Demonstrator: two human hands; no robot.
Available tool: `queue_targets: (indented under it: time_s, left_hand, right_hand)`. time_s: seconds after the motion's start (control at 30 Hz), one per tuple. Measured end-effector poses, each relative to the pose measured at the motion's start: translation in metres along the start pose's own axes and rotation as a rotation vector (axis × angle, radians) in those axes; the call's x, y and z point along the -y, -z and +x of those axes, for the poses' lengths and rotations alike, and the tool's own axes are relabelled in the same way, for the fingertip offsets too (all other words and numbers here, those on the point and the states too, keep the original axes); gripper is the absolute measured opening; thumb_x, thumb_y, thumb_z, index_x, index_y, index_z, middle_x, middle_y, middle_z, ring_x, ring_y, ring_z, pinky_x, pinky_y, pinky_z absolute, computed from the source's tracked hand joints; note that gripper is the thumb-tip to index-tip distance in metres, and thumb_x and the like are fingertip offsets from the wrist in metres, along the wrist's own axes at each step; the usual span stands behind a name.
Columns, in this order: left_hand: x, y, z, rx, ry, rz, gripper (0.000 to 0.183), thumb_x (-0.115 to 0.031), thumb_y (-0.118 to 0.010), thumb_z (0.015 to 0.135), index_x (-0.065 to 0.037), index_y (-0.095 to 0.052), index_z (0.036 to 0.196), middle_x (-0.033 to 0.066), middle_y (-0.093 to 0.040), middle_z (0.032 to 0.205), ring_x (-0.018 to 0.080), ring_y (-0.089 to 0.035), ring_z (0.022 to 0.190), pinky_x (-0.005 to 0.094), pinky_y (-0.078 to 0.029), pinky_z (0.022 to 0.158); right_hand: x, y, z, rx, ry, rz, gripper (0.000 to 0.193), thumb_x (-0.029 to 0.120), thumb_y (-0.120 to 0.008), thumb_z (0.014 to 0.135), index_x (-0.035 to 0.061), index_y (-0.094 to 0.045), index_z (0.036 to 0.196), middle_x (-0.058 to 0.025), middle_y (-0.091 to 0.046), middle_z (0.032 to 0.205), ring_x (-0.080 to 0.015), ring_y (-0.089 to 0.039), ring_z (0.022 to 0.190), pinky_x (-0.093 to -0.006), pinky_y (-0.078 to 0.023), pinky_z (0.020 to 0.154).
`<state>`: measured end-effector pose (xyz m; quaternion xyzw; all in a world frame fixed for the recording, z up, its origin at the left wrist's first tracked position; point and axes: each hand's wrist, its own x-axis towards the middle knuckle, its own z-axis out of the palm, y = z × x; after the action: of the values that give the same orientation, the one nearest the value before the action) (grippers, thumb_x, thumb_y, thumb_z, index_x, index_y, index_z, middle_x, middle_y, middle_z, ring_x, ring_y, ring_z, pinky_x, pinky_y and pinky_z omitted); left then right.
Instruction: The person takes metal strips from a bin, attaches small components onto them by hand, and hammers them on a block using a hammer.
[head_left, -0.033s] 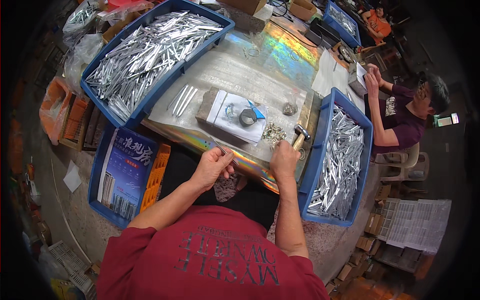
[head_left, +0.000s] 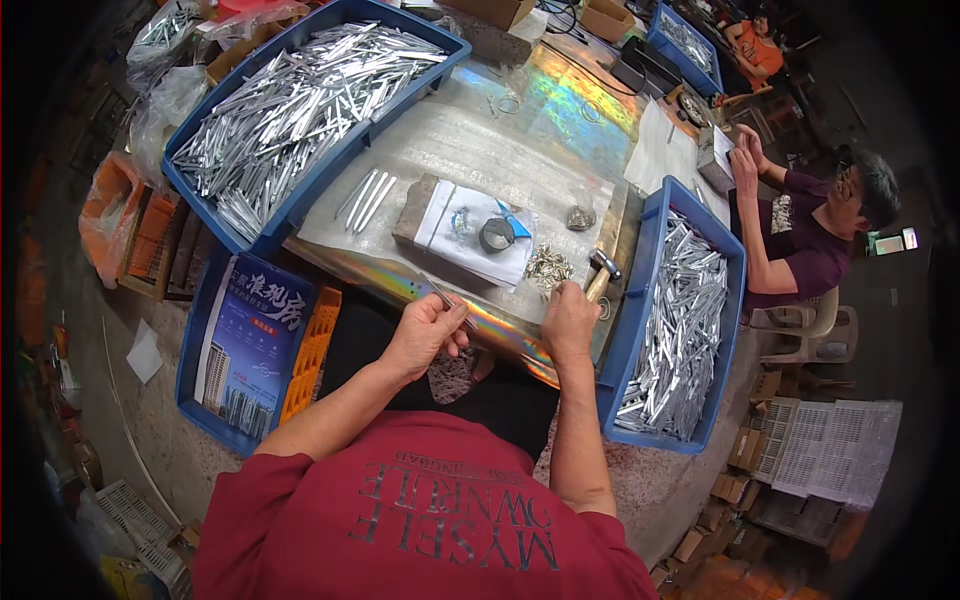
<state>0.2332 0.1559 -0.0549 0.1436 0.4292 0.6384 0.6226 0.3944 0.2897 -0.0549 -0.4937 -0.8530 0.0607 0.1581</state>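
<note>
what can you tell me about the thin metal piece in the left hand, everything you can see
The thin metal strip is slender and silvery, with a metallic look. The left hand pinches it between thumb and fingers, which hide part of its length. It lies aslant in the view, its bare end pointing up and to the left, near the front edge of the worktable. Finer details, such as holes or joints, are too small to tell.

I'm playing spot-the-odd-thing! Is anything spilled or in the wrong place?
A white sheet lies on the floor at the left, so it may have been dropped. The small shiny parts near the right hand sit in a loose heap, maybe on purpose. Nothing looks clearly broken.
</note>
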Motion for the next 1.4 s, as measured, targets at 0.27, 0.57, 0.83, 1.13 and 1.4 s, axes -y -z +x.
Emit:
queue_targets:
  time_s: [0.27,0.57,0.83,1.13,1.4]
  left_hand:
    - [-0.001,-0.005,0.002,0.02,0.021,0.042,0.016,-0.018,-0.049,0.083,-0.003,-0.047,0.088,0.0048,-0.054,0.075,0.0068,-0.051,0.056,0.0157,-0.042,0.043]
    - [-0.003,-0.018,0.005,0.035,-0.023,0.048,0.016,-0.017,-0.05,0.083,-0.002,-0.049,0.087,0.0048,-0.055,0.073,0.0056,-0.051,0.055,0.0149,-0.042,0.043]
    - [-0.007,-0.023,0.003,0.062,0.02,-0.154,0.015,-0.018,-0.05,0.083,-0.004,-0.049,0.087,0.0018,-0.052,0.069,0.0056,-0.051,0.054,0.0145,-0.043,0.042]
    - [-0.006,-0.019,0.001,0.081,0.05,-0.187,0.014,-0.016,-0.049,0.083,-0.002,-0.049,0.086,0.0057,-0.055,0.073,0.0082,-0.052,0.056,0.0172,-0.044,0.045]
    - [-0.006,-0.021,0.0,0.058,0.025,-0.121,0.015,-0.018,-0.051,0.082,-0.004,-0.049,0.086,0.0013,-0.052,0.066,0.0048,-0.051,0.054,0.0143,-0.042,0.043]
  right_hand:
    - [-0.005,0.01,-0.006,-0.074,-0.2,0.835,0.006,0.004,-0.052,0.077,0.0026,-0.049,0.082,-0.0058,-0.05,0.067,-0.0136,-0.048,0.059,-0.0244,-0.038,0.056]
    - [0.022,0.02,-0.024,0.105,-0.244,1.692,0.015,0.001,-0.052,0.078,0.0044,-0.042,0.089,-0.0024,-0.046,0.068,-0.0096,-0.044,0.061,-0.0215,-0.036,0.056]
    - [0.052,0.03,-0.039,0.292,-0.259,1.702,0.018,0.001,-0.051,0.078,0.0059,-0.038,0.089,-0.0021,-0.046,0.071,-0.0077,-0.044,0.064,-0.0192,-0.036,0.058]
    - [0.059,0.026,-0.044,0.389,-0.259,1.723,0.018,0.001,-0.051,0.079,0.0058,-0.037,0.09,-0.0014,-0.047,0.073,-0.0064,-0.043,0.064,-0.0179,-0.035,0.057]
    - [0.06,0.025,-0.045,0.388,-0.272,1.681,0.02,0.003,-0.052,0.078,0.0062,-0.037,0.09,-0.001,-0.047,0.071,-0.0058,-0.042,0.062,-0.0176,-0.035,0.055]
